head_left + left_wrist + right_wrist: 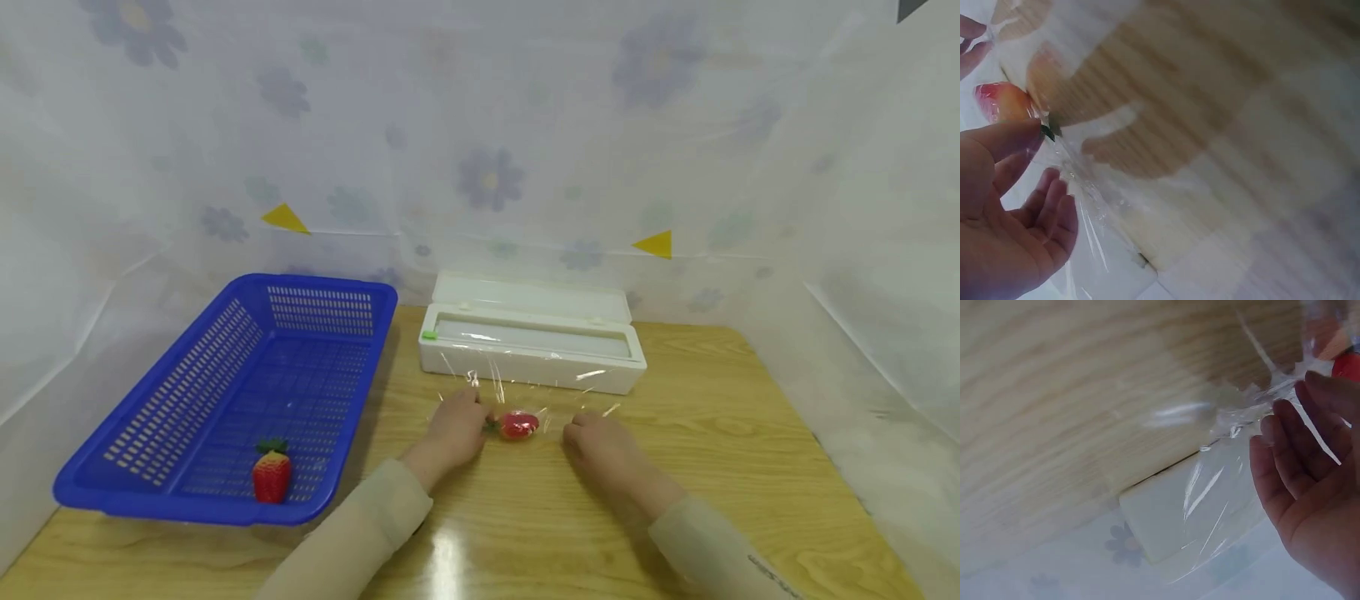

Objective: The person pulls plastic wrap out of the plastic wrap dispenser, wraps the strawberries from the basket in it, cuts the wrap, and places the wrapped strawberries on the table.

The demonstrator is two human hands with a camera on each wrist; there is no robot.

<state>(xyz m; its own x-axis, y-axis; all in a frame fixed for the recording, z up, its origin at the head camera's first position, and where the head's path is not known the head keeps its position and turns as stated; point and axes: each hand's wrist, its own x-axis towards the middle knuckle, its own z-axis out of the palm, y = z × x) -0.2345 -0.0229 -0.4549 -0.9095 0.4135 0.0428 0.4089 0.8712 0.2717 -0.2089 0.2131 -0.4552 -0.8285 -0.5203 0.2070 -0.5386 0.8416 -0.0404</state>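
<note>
A strawberry (518, 425) lies on the table under clear plastic wrap (555, 400), which runs back to a white wrap dispenser box (532, 367). To the strawberry's left, my left hand (457, 425) pinches the wrap between thumb and index finger beside the green leaves (1048, 132); its other fingers are loosely bent. On the strawberry's other side, a small distance away, my right hand (603, 450) pinches gathered wrap (1241, 419) between thumb and forefinger. In the right wrist view only a red edge of the strawberry (1347, 365) shows.
A blue plastic basket (345, 442) stands at the left, with another strawberry (272, 477) in its near end. The dispenser's lid (532, 296) is raised at the back, near the flowered curtain (491, 179). A green tab (429, 335) sits at the box's left end.
</note>
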